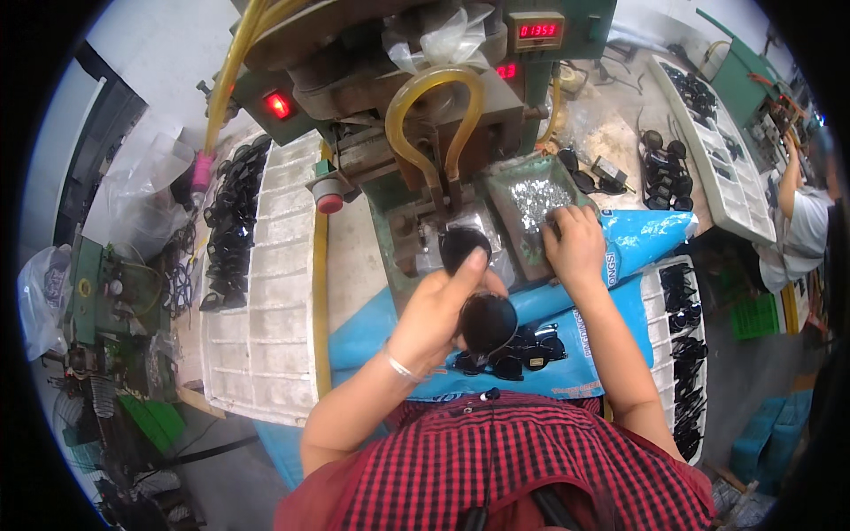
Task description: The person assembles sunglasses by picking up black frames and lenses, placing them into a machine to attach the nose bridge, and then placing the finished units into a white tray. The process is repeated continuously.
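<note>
The left hand (438, 314) pinches black sunglasses (478, 292) (long side pointing up at the machine (425, 168)), while the right hand (575, 243) presses curled fingers into the tray (505, 190) of tiny shiny bits beside them.

Workbench (354, 257) carries green press machine (425, 133) at far centre. Left of it: long white compartment tray (266, 301), dark sunglasses (232, 221) piled along its far-left edge. Right of machine: shallow green tray (531, 208) with small shiny parts. Near centre: blue plastic sack (611, 310) spread flat, heap of black sunglasses (522, 350) on it. Near right: second white tray (686, 354) with dark frames, partly hidden. Far right: another white tray (717, 150), possibly on separate table.
</note>
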`<state>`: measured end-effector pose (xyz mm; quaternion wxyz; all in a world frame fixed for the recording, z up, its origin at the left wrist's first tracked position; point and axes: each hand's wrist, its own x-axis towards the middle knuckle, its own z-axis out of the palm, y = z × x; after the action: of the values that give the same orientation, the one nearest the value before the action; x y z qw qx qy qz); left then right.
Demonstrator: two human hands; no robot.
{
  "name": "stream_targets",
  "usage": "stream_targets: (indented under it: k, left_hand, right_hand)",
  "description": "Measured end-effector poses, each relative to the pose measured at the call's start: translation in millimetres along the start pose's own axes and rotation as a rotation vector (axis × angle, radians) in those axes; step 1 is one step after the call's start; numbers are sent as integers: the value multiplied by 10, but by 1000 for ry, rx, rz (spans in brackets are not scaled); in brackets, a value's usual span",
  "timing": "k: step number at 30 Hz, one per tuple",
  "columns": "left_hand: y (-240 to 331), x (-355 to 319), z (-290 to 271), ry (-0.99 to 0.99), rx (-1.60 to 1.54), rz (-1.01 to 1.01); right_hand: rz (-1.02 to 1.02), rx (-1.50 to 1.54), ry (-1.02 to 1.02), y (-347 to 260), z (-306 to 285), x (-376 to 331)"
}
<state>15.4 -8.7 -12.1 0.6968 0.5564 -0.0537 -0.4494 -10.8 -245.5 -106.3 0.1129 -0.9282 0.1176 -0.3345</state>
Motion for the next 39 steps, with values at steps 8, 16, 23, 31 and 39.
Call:
stream_targets:
  k: [8,16,23,31,39]
  left_hand:
    - [-72,128,125,52,-133,-18]
    - [-92,53,197,84,-118,52]
    - [-71,-251,-149,-48,221,137]
    - [46,-1103,-3381,1412,1980,386]
    - [29,-1313,-4337,1376,2233,-40]
  right_hand:
    - [187,153,-90,71,-1,232]
    - [-142,-50,-49,52,196,210]
    - [-77,-16,-2,-5,286,236]
    - [100,185,-63,146,227,251]
    - [215,499,-34,20,64,224]
